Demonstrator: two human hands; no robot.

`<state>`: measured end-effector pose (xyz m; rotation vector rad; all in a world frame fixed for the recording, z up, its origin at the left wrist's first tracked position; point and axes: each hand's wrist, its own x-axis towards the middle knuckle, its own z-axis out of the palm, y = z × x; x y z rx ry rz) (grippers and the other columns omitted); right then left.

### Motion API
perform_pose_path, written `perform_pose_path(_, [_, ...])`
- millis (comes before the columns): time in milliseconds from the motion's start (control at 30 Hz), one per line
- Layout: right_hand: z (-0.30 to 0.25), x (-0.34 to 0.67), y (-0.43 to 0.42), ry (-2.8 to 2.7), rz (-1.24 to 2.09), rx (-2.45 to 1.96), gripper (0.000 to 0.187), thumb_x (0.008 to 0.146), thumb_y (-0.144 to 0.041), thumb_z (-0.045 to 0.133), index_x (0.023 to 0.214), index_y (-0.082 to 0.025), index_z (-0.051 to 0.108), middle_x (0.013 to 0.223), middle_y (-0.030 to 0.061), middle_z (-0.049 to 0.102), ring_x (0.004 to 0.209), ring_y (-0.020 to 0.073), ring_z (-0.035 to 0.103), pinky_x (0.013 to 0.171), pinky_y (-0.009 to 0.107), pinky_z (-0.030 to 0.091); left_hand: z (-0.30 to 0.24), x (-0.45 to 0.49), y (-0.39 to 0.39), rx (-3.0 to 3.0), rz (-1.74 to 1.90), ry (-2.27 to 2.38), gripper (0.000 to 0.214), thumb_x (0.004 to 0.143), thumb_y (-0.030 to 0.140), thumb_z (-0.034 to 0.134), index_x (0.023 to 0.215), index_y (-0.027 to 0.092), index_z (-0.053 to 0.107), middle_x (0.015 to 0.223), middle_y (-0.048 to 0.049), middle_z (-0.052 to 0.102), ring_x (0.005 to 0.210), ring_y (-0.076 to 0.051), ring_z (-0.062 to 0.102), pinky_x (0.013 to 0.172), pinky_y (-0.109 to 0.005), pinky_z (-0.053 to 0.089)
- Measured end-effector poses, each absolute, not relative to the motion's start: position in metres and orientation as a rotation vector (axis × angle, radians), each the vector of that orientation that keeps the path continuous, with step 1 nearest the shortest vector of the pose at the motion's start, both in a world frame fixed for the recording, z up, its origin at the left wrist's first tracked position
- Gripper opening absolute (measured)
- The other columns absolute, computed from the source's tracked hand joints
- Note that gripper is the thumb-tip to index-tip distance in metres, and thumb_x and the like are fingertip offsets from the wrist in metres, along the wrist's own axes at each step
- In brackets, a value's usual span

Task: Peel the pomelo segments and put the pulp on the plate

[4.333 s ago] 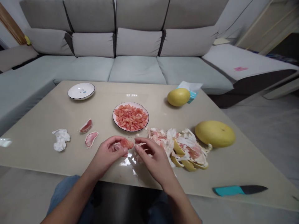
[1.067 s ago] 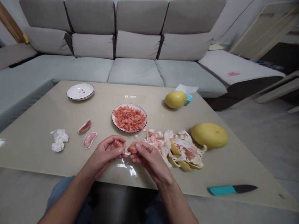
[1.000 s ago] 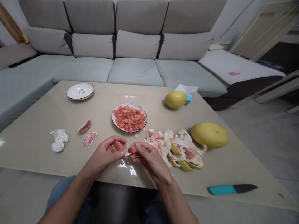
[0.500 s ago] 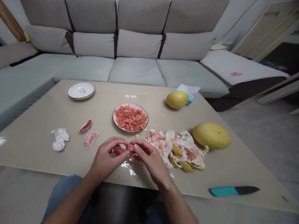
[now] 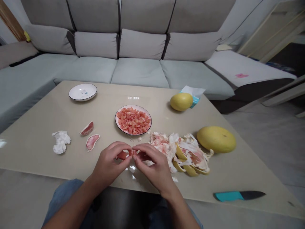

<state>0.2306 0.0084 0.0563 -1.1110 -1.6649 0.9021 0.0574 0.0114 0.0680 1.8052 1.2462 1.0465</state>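
Note:
A red pomelo segment (image 5: pixel 122 155) lies in my left hand (image 5: pixel 111 163), pinched between thumb and fingers. My right hand (image 5: pixel 152 163) meets it at the fingertips, and its thumb and forefinger grip the segment's right end. Just beyond my hands is a white dark-rimmed plate (image 5: pixel 117 124) heaped with red pomelo pulp (image 5: pixel 134 121). Two pomelo segments with pale membrane lie to the left, one a dark red wedge (image 5: pixel 87 128), the other a pinker piece (image 5: pixel 92 142). Beside my right hand spreads a pile of peel and membrane (image 5: pixel 188 154).
A teal-handled knife (image 5: pixel 239 195) lies near the right front edge. A large yellow pomelo (image 5: pixel 216 139) and a smaller one (image 5: pixel 181 101) sit on the right, the latter against a tissue pack (image 5: pixel 194 95). Crumpled tissue (image 5: pixel 61 142) and another plate (image 5: pixel 83 92) are left.
My fingertips have drawn closer together around the pomelo segment, covering more of it. My right hand has shifted slightly. The things on the table stay where they were.

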Motion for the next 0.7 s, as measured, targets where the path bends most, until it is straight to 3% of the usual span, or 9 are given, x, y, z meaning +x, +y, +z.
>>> perform_pose_path(367, [0.0574, 0.2283, 0.0064, -1.561, 0.952, -1.089, 0.009, 0.074, -0.013, 0.063, 0.077, -0.021, 0.063, 0.078, 0.0024, 0.06, 0.061, 0.0134, 0.06, 0.05, 0.022, 0.051, 0.0713, 0.058, 0.0108, 1.656, 0.956, 1.207, 0.013, 0.076, 0.018, 0.066, 0.089, 0.02, 0.071, 0.087, -0.0046, 0.07, 0.075, -0.017, 0.063, 0.066, -0.024, 0.05])
perform_pose_path(533, [0.0598, 0.2263, 0.005, -1.408, 1.174, -1.063, 0.006, 0.075, -0.02, 0.068, 0.076, -0.021, 0.062, 0.078, 0.0022, 0.059, 0.059, 0.0142, 0.063, 0.05, 0.024, 0.05, 0.0685, 0.0562, 0.0131, 1.399, 0.895, 1.148, 0.017, 0.075, 0.028, 0.071, 0.088, 0.018, 0.07, 0.08, -0.0041, 0.071, 0.07, -0.016, 0.063, 0.062, -0.024, 0.048])
perform_pose_path(700, [0.0609, 0.2224, 0.0046, -1.175, 1.492, -1.036, 0.02, 0.076, -0.035, 0.071, 0.074, -0.021, 0.058, 0.057, -0.0016, 0.061, 0.048, 0.0133, 0.06, 0.048, 0.025, 0.047, 0.0676, 0.0554, 0.0149, 1.21, 0.859, 1.063, 0.022, 0.072, 0.033, 0.075, 0.085, 0.017, 0.069, 0.073, -0.0034, 0.071, 0.066, -0.017, 0.065, 0.061, -0.025, 0.048])
